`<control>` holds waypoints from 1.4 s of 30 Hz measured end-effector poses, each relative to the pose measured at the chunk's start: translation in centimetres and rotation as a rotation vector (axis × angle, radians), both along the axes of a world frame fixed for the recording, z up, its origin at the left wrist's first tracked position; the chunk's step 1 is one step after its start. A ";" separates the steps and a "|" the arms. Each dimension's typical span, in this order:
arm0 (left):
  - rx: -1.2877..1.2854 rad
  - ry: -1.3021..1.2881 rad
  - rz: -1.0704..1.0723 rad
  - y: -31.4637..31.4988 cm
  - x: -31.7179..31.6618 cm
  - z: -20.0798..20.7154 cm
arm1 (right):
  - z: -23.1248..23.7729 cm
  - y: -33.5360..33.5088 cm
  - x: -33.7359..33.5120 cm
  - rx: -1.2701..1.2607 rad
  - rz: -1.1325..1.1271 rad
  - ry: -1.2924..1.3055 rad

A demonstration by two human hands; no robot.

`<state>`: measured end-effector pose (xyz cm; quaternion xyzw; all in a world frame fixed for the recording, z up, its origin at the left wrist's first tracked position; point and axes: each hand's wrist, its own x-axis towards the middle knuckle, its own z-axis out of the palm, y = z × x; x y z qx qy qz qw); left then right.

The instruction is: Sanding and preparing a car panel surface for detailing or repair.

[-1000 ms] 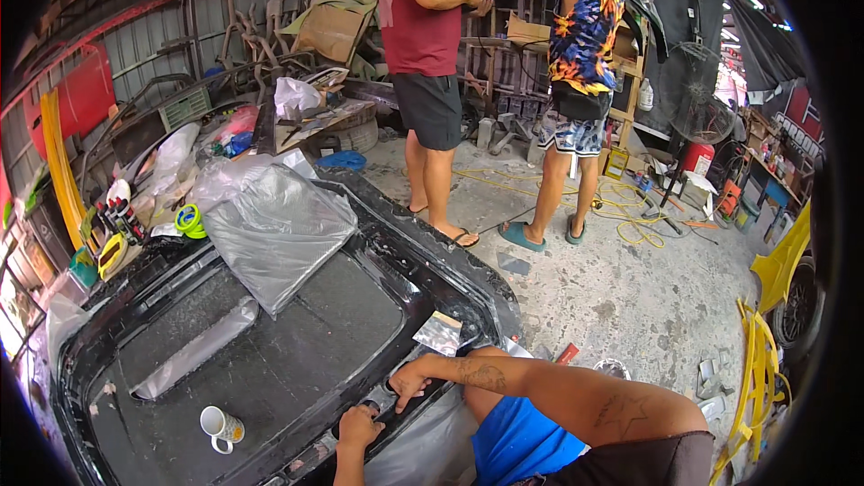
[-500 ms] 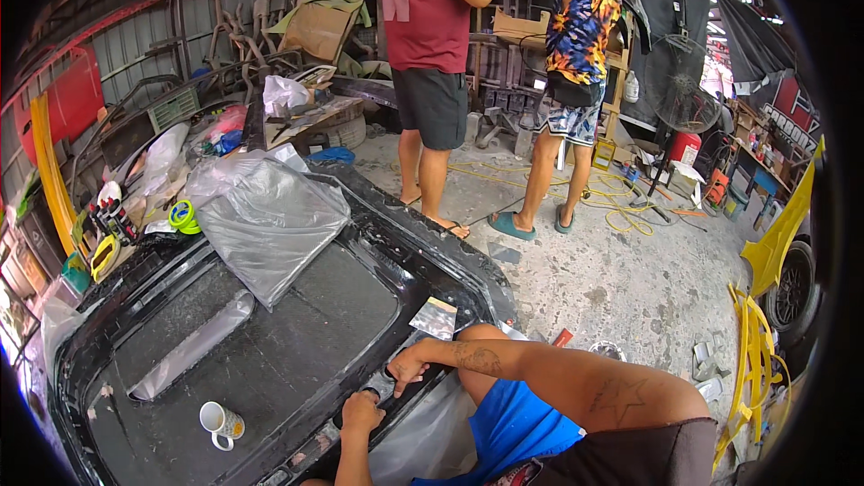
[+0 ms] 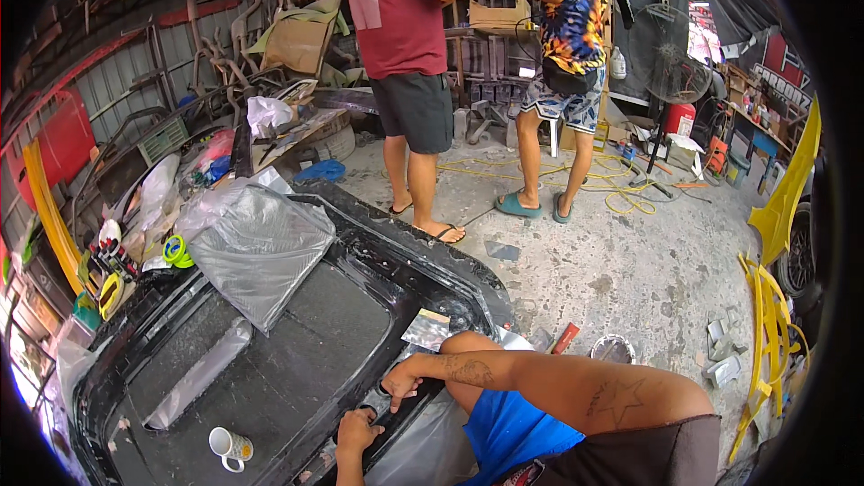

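A large black moulded vehicle panel [image 3: 279, 286] lies in front of me. At its near right rim, my left hand [image 3: 358, 432] is closed, thumb toward the other hand. Right beside it, my right hand [image 3: 402, 382] bends down with curled fingers and one finger pressed toward the rim. A small greyish patch shows between the hands; whether it is a held piece or the panel's surface, I cannot tell. Just beyond my right hand lies a small flat packet [image 3: 427, 330]. On the panel's recessed middle stand a white patterned mug [image 3: 230, 448] and a folded grey plastic sheet [image 3: 264, 252].
Two people stand beyond the panel, one in a maroon shirt [image 3: 393, 13], one in a colourful sleeveless top [image 3: 573, 22]. A yellow cord [image 3: 630, 202] and a red block [image 3: 566, 338] lie on the floor. Yellow body parts [image 3: 765, 342] stand at right; green tape [image 3: 177, 252] sits left.
The view has shifted slightly. My hands stay close together at the same rim, with little visible movement. The person in the colourful top has lowered an arm.
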<state>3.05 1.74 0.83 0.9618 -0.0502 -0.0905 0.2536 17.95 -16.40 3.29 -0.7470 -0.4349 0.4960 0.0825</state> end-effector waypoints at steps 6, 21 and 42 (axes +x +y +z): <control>-0.026 -0.039 -0.033 0.5 -0.2 -0.5 | 0.5 0.2 0.0 -0.016 0.025 -0.018; -0.062 0.024 0.087 -0.1 -0.5 0.6 | 1.0 0.2 -0.1 -0.011 0.034 -0.018; -0.072 -0.038 0.053 0.0 -0.6 0.5 | 0.7 0.2 -0.2 -0.042 0.004 -0.009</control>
